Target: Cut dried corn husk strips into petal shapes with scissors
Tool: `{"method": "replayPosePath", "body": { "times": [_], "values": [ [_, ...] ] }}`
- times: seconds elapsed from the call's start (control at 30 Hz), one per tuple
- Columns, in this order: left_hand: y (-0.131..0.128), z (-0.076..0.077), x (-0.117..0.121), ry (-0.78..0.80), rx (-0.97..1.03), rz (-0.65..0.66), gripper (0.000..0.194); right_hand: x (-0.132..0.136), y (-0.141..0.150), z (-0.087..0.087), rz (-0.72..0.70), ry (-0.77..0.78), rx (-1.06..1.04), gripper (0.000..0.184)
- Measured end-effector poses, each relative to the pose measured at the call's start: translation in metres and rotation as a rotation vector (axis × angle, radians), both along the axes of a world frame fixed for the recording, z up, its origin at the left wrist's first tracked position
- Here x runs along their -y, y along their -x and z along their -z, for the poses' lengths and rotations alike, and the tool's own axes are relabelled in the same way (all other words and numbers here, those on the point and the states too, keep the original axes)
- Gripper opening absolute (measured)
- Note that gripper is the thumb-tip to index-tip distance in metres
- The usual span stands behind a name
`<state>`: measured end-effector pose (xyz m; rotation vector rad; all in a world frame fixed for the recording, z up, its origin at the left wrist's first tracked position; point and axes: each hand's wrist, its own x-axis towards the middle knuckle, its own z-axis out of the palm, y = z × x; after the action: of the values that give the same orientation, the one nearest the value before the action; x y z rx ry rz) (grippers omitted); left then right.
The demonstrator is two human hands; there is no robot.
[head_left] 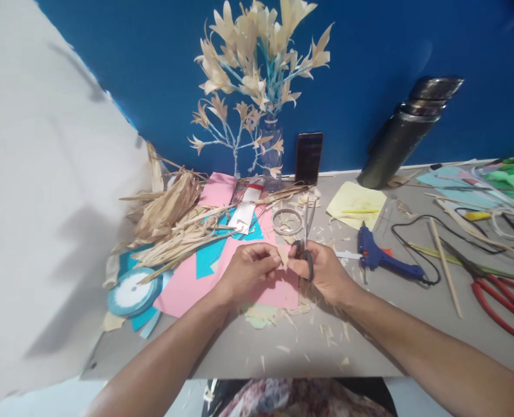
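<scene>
My left hand (253, 264) pinches a small piece of dried corn husk (284, 255) over a pink sheet of paper (278, 292). Close beside it, my right hand (322, 271) has its fingers in the black handles of a pair of scissors (308, 223). The blades point away from me, slightly parted, and the right thumb is at the husk piece's edge. Husk trimmings (326, 336) are scattered on the table around both hands. A roll of tape (287, 222) lies just beyond them.
Dried husks (170, 202) and a blue ribbon spool (134, 291) lie left. Husk flowers (257, 75) stand at the back in a clear bottle, near a phone (309, 157). Right are a blue glue gun (382, 258), a dark flask (407, 136) and red-handled shears (500, 292).
</scene>
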<state>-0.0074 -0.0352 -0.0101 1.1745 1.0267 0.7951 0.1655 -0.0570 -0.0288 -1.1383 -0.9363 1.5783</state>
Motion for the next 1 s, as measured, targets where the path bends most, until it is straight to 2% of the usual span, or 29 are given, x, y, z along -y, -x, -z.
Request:
{"method": "replayPosePath", "body": {
  "times": [0.07, 0.13, 0.23, 0.37, 0.47, 0.57, 0.7, 0.8, 0.9, 1.0],
  "values": [
    [0.002, 0.002, -0.003, -0.026, -0.050, -0.052, 0.020, 0.001, -0.001, -0.001, -0.001, -0.013, 0.008, 0.029],
    [0.004, 0.004, -0.005, -0.093, -0.119, -0.128, 0.029, 0.001, -0.002, -0.002, 0.006, -0.024, 0.030, 0.027],
    [0.007, 0.007, -0.007, -0.285, -0.247, -0.197, 0.033, 0.002, -0.004, -0.004, -0.003, -0.055, 0.089, 0.023],
    [0.006, 0.007, -0.001, -0.542, -0.401, -0.186, 0.027, 0.002, -0.005, -0.001, -0.047, -0.106, 0.201, 0.018],
    [0.004, 0.006, 0.002, -0.647, -0.471, -0.122, 0.023, 0.002, -0.006, 0.002, -0.080, -0.141, 0.263, 0.017],
    [0.004, 0.009, -0.001, -0.628, -0.537, -0.091, 0.025, 0.002, -0.005, 0.003, -0.077, -0.148, 0.291, 0.016],
    [0.008, 0.009, -0.006, -0.607, -0.610, -0.118, 0.029, 0.002, -0.005, 0.001, -0.069, -0.141, 0.292, 0.018],
    [0.008, 0.005, -0.003, -0.566, -0.521, -0.074, 0.021, 0.002, -0.006, -0.001, -0.085, -0.148, 0.320, 0.016],
    [0.004, 0.000, 0.004, -0.379, -0.373, 0.061, 0.012, 0.002, -0.008, -0.003, -0.131, -0.206, 0.382, 0.012],
    [0.000, -0.001, 0.009, -0.308, -0.339, 0.065, 0.009, 0.003, -0.009, -0.003, -0.145, -0.281, 0.465, 0.010]
  ]
}}
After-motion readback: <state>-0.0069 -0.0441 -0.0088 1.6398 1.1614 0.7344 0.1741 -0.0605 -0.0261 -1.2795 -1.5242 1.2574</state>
